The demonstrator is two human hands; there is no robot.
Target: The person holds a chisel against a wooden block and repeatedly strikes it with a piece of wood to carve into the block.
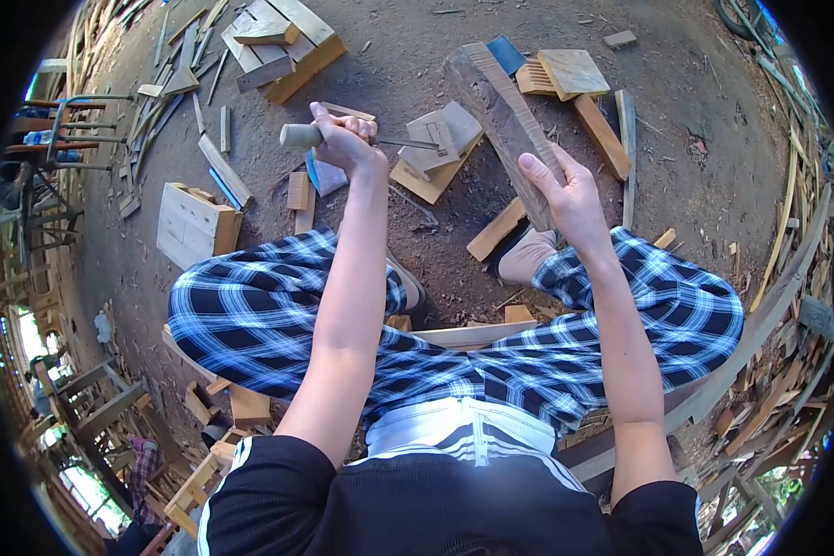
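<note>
My left hand (pixel 347 144) is closed round a chisel-like tool with a pale rounded handle (pixel 300 136). Its thin metal shaft (pixel 408 143) points right, over a pair of square wooden pieces (pixel 435 139) on the ground. On the right, my right hand (pixel 565 190) grips the lower end of a long, thick wooden board (pixel 502 116), thumb on its face. The board leans up and away to the left, its ridged edge facing right. A wide gap separates the tool's tip from the board.
Wooden blocks (pixel 195 222) lie at the left and a slatted wooden piece (pixel 287 46) at the top. A reddish plank (pixel 602 137) and a pale square block (pixel 573 72) are beyond the board. Scrap wood (pixel 769 398) is heaped at the right; a metal-framed chair (pixel 65 139) stands far left.
</note>
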